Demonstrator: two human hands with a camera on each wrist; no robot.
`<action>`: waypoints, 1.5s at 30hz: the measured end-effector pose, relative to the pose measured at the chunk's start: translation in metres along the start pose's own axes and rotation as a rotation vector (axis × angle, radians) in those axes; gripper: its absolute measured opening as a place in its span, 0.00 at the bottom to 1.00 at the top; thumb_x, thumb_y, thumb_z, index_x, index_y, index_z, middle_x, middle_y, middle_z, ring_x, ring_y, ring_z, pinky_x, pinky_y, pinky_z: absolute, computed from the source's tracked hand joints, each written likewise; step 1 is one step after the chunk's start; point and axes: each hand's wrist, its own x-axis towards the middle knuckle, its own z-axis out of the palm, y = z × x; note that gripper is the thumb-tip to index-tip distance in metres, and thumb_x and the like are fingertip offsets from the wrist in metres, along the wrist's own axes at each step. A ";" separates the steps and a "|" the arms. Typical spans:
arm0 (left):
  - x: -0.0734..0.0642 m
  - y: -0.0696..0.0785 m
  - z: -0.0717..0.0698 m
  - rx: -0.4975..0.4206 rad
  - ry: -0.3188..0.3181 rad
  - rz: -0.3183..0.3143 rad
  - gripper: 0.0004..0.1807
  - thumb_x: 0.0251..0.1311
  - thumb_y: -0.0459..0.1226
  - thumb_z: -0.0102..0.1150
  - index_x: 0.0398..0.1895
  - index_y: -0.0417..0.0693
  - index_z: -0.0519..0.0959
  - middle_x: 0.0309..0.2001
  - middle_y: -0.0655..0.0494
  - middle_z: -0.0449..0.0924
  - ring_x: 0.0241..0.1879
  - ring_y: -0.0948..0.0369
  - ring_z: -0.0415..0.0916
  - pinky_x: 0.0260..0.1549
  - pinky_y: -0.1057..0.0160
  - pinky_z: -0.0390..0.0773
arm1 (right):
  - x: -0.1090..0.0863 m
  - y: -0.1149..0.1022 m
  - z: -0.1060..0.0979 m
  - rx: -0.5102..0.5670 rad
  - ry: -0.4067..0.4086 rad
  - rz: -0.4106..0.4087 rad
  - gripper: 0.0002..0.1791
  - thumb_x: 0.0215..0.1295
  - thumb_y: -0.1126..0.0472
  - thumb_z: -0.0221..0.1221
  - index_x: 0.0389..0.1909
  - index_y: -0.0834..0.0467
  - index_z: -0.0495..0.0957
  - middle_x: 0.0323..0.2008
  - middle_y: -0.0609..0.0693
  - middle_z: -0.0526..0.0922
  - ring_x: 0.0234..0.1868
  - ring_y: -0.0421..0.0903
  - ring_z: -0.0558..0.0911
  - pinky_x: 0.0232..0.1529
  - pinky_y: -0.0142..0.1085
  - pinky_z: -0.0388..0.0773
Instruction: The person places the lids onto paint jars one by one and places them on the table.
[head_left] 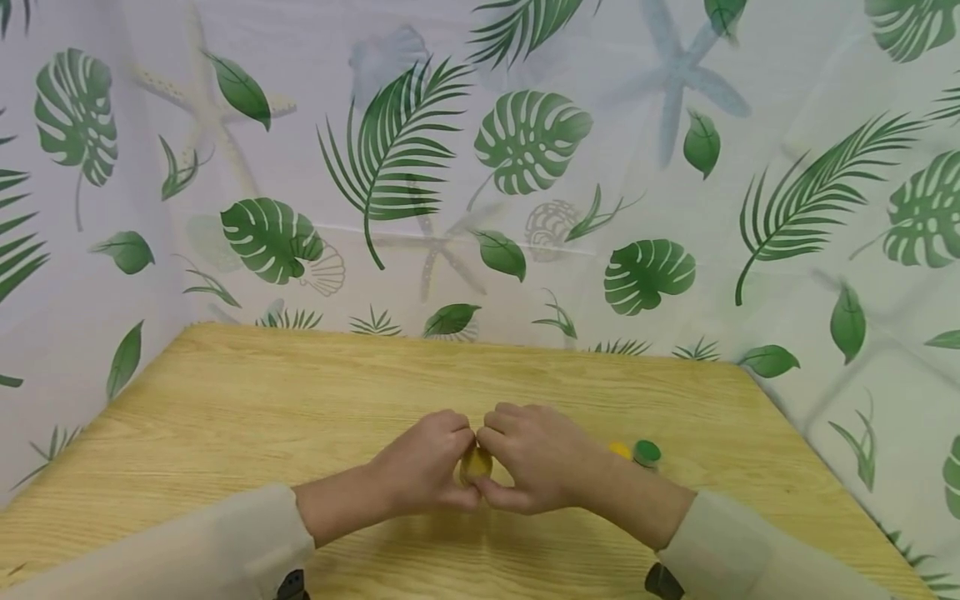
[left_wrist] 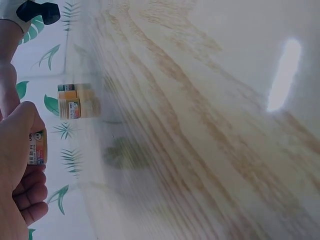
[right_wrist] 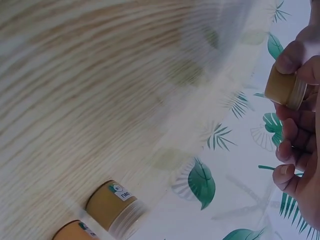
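Both hands meet over the middle of the table, round one small yellowish-brown jar with a printed label. My left hand grips it from the left, and my right hand pinches it from the right, thumbs on the near side. The label on the jar shows beside the left hand in the left wrist view. A clear ribbed band shows at one end of the jar in the right wrist view. Fingers cover the rest of it.
Right of the hands stand a green-topped jar and a yellow one, partly behind the right forearm. Two similar labelled jars show in the right wrist view, one brownish, one orange. A leaf-patterned cloth backs the wooden table.
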 end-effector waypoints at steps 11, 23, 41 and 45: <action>0.000 0.007 0.005 0.134 0.092 0.037 0.18 0.39 0.49 0.75 0.20 0.49 0.77 0.22 0.64 0.70 0.24 0.68 0.63 0.29 0.74 0.69 | 0.004 -0.006 -0.001 0.057 -0.105 0.175 0.19 0.58 0.41 0.57 0.15 0.46 0.70 0.12 0.35 0.60 0.14 0.31 0.57 0.14 0.25 0.54; 0.000 0.003 0.002 -0.171 -0.066 -0.034 0.13 0.44 0.40 0.73 0.32 0.48 0.79 0.28 0.63 0.74 0.30 0.70 0.64 0.32 0.76 0.70 | -0.002 -0.001 -0.008 -0.060 -0.031 0.006 0.16 0.61 0.40 0.60 0.28 0.48 0.73 0.21 0.39 0.64 0.21 0.36 0.60 0.19 0.27 0.54; 0.004 0.006 0.009 -0.026 0.005 -0.010 0.15 0.43 0.46 0.74 0.21 0.49 0.78 0.21 0.63 0.71 0.25 0.70 0.60 0.29 0.76 0.66 | 0.001 -0.012 0.005 0.032 -0.029 0.222 0.20 0.51 0.44 0.57 0.10 0.46 0.60 0.11 0.35 0.54 0.13 0.32 0.52 0.14 0.25 0.48; 0.005 0.006 0.011 0.026 -0.017 -0.001 0.15 0.39 0.45 0.74 0.19 0.49 0.76 0.20 0.64 0.69 0.24 0.70 0.59 0.29 0.75 0.67 | 0.002 -0.018 0.007 0.070 -0.103 0.356 0.28 0.57 0.42 0.55 0.07 0.47 0.55 0.08 0.36 0.49 0.12 0.33 0.48 0.13 0.27 0.45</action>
